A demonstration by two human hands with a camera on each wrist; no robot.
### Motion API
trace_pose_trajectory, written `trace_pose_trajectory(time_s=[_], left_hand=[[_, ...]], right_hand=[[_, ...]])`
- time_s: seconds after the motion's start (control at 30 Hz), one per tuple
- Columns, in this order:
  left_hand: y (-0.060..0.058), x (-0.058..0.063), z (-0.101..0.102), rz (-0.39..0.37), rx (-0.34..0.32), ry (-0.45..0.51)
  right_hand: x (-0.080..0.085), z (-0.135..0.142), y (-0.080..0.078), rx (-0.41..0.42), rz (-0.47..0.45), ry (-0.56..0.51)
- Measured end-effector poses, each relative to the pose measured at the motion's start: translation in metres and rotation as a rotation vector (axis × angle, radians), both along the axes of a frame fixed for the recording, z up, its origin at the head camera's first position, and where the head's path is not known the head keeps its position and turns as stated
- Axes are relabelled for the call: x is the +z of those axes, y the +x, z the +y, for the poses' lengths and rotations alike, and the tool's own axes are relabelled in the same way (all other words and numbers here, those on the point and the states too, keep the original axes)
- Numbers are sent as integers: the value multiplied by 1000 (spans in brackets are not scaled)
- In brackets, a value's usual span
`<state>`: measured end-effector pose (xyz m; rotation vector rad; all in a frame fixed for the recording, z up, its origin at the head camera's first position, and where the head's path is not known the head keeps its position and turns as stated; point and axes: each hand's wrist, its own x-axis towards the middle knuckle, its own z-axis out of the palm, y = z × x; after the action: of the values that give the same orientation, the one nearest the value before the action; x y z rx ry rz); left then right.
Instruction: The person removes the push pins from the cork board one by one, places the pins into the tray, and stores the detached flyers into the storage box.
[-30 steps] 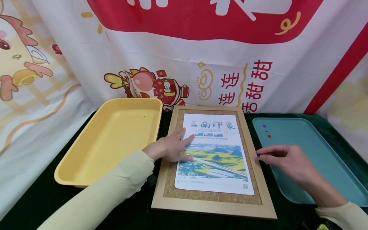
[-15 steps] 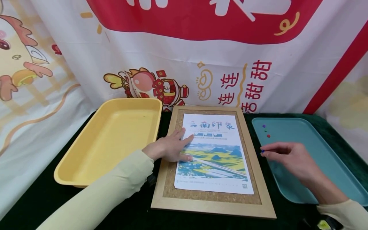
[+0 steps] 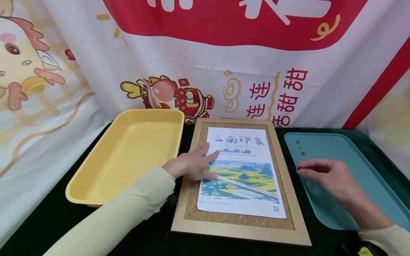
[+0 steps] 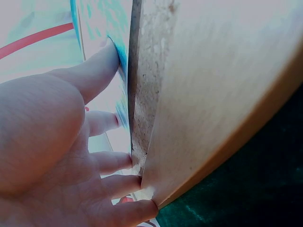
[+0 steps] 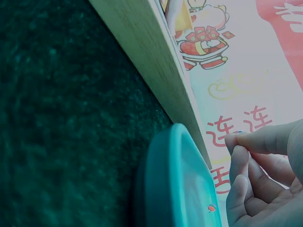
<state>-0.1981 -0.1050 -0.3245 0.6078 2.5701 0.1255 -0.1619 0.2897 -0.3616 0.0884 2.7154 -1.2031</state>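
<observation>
My left hand (image 3: 195, 165) lies with spread fingers on the left side of a printed landscape poster (image 3: 243, 192). The poster rests on a wood-framed cork board (image 3: 238, 221). In the left wrist view, the thumb and fingers of the left hand (image 4: 71, 137) reach over the frame's edge onto board and paper. My right hand (image 3: 333, 179) pinches a small blue push pin (image 3: 299, 168) between thumb and forefinger, above the left edge of a teal tray (image 3: 349, 199). Seen from the right wrist, the pin (image 5: 240, 132) is mostly hidden by the fingertips.
In the teal tray's far left corner lie a purple pin (image 3: 298, 142), a tiny green one (image 3: 299, 147) and a red one (image 3: 303, 153). A yellow tray (image 3: 128, 160) stands left of the board. A printed cloth (image 3: 198, 60) hangs behind the dark green table cover.
The right hand has moved slightly right with the blue push pin, from the board's right edge to the teal tray's edge. The left hand stays on the poster. The head view shifted a little.
</observation>
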Motion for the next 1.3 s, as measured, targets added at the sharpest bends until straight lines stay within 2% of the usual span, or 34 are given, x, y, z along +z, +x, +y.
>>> trace_pose_trajectory(time_s=[0.27, 0.8, 1.3], left_hand=[[0, 0, 0, -1, 3, -3], [-1, 1, 2, 4, -10, -11], [0, 1, 1, 3, -8, -10]], right_hand=[[0, 6, -4, -9, 20, 18], [8, 12, -25, -27, 35, 41], [2, 22, -38, -76, 35, 67]])
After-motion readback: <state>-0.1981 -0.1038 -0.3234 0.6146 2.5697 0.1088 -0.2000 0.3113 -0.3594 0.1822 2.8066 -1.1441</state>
